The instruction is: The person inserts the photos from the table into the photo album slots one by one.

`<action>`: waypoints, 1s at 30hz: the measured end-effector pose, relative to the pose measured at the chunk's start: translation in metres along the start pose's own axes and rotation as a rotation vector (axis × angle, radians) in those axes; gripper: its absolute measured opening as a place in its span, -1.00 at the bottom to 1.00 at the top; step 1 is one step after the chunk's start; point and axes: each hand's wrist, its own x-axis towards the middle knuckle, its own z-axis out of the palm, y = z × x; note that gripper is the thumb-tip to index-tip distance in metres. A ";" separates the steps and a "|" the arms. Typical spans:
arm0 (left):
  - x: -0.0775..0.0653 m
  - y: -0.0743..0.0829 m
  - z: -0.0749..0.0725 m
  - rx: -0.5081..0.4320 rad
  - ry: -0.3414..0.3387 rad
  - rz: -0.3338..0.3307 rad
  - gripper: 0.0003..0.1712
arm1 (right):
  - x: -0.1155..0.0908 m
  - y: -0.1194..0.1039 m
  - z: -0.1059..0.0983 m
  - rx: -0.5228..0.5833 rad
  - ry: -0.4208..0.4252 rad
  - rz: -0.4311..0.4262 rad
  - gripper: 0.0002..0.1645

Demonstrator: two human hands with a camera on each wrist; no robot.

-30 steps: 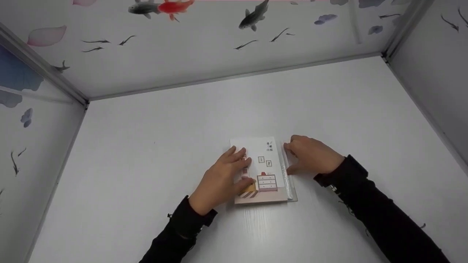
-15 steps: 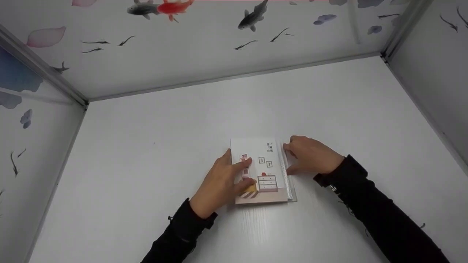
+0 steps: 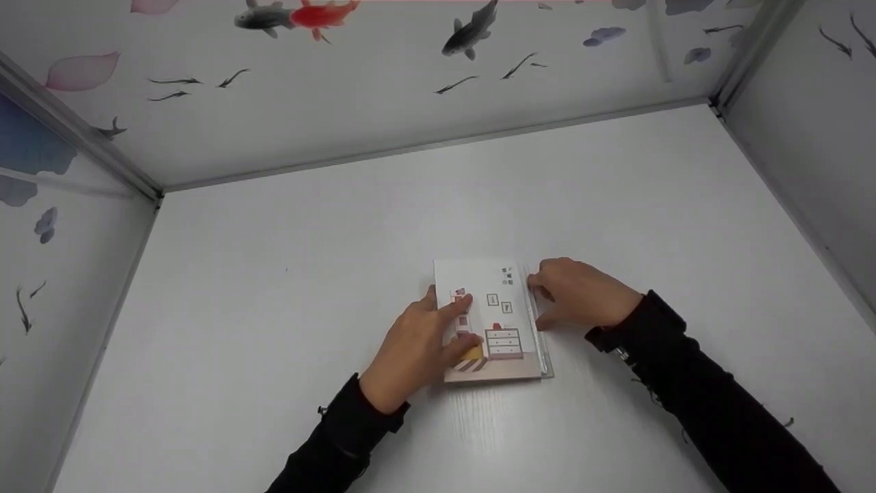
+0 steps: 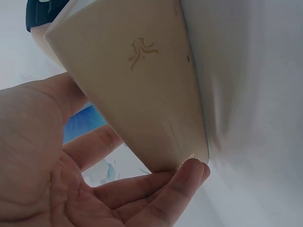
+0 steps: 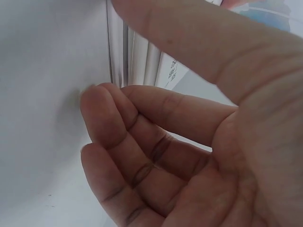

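A thick book lies on the white table, its pale cover printed with a drawn chest of drawers. My left hand holds its left side, with thumb and forefinger on the cover. The other fingers reach round the far part of the spine. That tan spine, with a small gold emblem, shows in the left wrist view. Against the book's right edge rests my right hand, thumb and forefinger touching it some way apart. Its remaining fingers bend loosely toward the palm. The underside is hidden.
The white table stretches around the book on all sides. Upright panels enclose it: a back panel with printed fish, a left panel and a right panel.
Several left fingers have slid off the top of the cover down to the spine. The cover has shifted slightly right, over the inner layers. My right hand has barely moved.
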 end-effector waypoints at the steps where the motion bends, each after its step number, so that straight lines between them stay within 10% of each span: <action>1: 0.000 0.001 0.001 0.004 0.000 -0.003 -0.33 | 0.000 0.000 0.000 0.008 -0.003 0.005 -0.61; 13: 0.002 0.012 0.007 0.074 0.021 0.036 -0.35 | 0.000 0.003 0.001 0.016 0.034 -0.018 -0.66; 21: -0.002 0.004 -0.002 -0.060 -0.002 0.026 -0.42 | 0.001 0.003 0.002 0.013 0.015 -0.011 -0.65; 30: -0.001 -0.019 -0.010 -0.386 0.013 -0.240 -0.42 | 0.004 0.003 0.004 0.032 0.017 -0.024 -0.66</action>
